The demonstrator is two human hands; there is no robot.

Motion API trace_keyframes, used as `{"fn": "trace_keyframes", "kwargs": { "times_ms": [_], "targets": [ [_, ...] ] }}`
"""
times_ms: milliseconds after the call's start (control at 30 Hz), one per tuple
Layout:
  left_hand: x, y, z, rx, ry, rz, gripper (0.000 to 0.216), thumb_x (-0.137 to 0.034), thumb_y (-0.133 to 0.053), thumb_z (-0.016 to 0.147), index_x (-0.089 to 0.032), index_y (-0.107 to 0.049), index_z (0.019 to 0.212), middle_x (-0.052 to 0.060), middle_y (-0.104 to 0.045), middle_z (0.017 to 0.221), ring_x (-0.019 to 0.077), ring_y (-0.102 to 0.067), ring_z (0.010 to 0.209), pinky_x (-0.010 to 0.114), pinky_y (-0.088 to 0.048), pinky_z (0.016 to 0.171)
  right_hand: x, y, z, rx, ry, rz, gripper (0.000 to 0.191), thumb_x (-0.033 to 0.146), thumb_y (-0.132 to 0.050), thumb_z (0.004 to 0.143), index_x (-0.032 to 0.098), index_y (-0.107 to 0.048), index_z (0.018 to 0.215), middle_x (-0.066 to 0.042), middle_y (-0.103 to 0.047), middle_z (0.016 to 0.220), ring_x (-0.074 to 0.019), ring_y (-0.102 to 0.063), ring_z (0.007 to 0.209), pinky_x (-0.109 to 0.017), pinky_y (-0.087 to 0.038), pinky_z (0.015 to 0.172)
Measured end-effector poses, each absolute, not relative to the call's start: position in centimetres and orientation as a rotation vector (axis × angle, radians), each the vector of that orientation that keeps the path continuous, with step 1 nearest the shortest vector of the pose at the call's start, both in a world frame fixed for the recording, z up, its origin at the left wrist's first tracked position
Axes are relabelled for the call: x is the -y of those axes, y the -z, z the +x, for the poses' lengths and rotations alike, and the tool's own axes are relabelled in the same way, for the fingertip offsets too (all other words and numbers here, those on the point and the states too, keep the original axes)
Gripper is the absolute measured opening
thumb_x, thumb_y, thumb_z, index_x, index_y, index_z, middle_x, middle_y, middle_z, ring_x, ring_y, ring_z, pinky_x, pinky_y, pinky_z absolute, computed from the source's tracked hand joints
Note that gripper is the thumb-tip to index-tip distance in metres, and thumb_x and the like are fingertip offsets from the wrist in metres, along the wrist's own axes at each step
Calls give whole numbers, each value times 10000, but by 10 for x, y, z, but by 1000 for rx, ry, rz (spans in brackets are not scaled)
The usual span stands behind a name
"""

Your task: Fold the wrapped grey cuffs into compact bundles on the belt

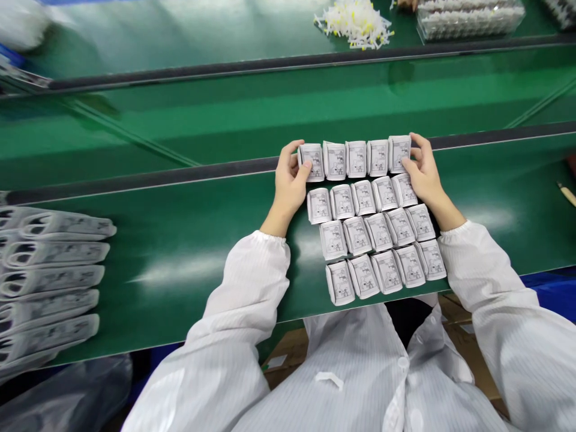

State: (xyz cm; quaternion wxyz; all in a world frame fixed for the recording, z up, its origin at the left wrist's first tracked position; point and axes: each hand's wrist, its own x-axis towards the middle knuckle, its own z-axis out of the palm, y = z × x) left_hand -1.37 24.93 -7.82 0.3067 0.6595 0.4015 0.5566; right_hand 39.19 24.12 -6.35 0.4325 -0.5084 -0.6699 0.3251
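Several small white printed packets (375, 231) lie in rows on the green bench (180, 258) in front of me. My left hand (290, 183) grips the left end of the far row of packets (355, 159), fingers curled round the outermost one. My right hand (423, 174) presses in on the right end of the same row, thumb and fingers closed on the last packet. Both arms wear white striped sleeves. The three nearer rows lie untouched between my forearms.
A stack of long white bagged items (49, 276) lies at the left edge. Beyond a dark rail (180, 174) runs a green conveyor (270, 114). Farther back are a heap of white and yellow ties (355, 21) and a clear tray (468, 21). A tool handle (566, 193) lies right.
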Motion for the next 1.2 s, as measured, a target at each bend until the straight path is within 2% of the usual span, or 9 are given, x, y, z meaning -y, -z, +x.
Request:
{"fn": "trace_keyframes", "kwargs": {
  "times_ms": [233,333,500,667,933,1067,1200],
  "targets": [
    [-248,72,-10,-1030,-1473,1738,713,-816,-729,1064,-341,-633,1587,100,-799,1287,304,-828,1245,495,-692,1142,-238,54,388,1715,-779,-1291,1069,1062,-506,987,491,-300,1867,-89,-661,1707,-381,-812,1301,-703,-690,1176],
    [-247,71,-10,-1031,-1481,1745,691,-790,-737,1072,-337,-641,1585,92,-799,1226,295,-829,1206,506,-689,1154,-237,52,386,1740,-791,-1291,1122,1094,-489,959,492,-277,1882,-92,-649,1721,-369,-808,1300,-670,-684,1190],
    [-247,74,-11,-1044,-1493,1734,669,-749,-754,1082,-320,-644,1584,84,-798,1195,268,-828,1129,495,-691,1148,-235,50,383,1669,-818,-1303,1143,1146,-446,914,483,-360,1842,-95,-718,1619,-362,-807,1233,-695,-655,1207],
    [-247,75,-12,-1028,-1496,1734,700,-765,-776,1058,-332,-638,1591,79,-786,1194,270,-823,1126,487,-688,1152,-235,50,384,1742,-805,-1298,1121,1124,-392,944,489,-310,1864,-87,-662,1697,-328,-800,1188,-638,-682,1154],
    [-247,72,-11,-1023,-1468,1729,724,-790,-785,1032,-318,-633,1560,99,-778,1284,302,-812,1213,488,-682,1153,-240,62,389,1644,-847,-1248,1101,1118,-516,928,451,-424,1799,-88,-764,1551,-374,-801,1271,-689,-610,1251],
    [-247,76,-12,-1084,-1440,1743,728,-800,-753,1044,-346,-606,1592,96,-775,1271,308,-814,1183,493,-686,1128,-243,67,394,1676,-840,-1192,1003,1041,-556,992,450,-442,1794,-80,-790,1517,-374,-806,1262,-678,-609,1234],
    [-249,81,-15,-1082,-1442,1757,747,-821,-737,1043,-357,-596,1610,93,-768,1246,303,-811,1138,491,-692,1090,-243,69,393,1643,-825,-1206,996,1040,-583,983,450,-471,1779,-73,-816,1450,-359,-816,1206,-659,-633,1195]
  ]
}}
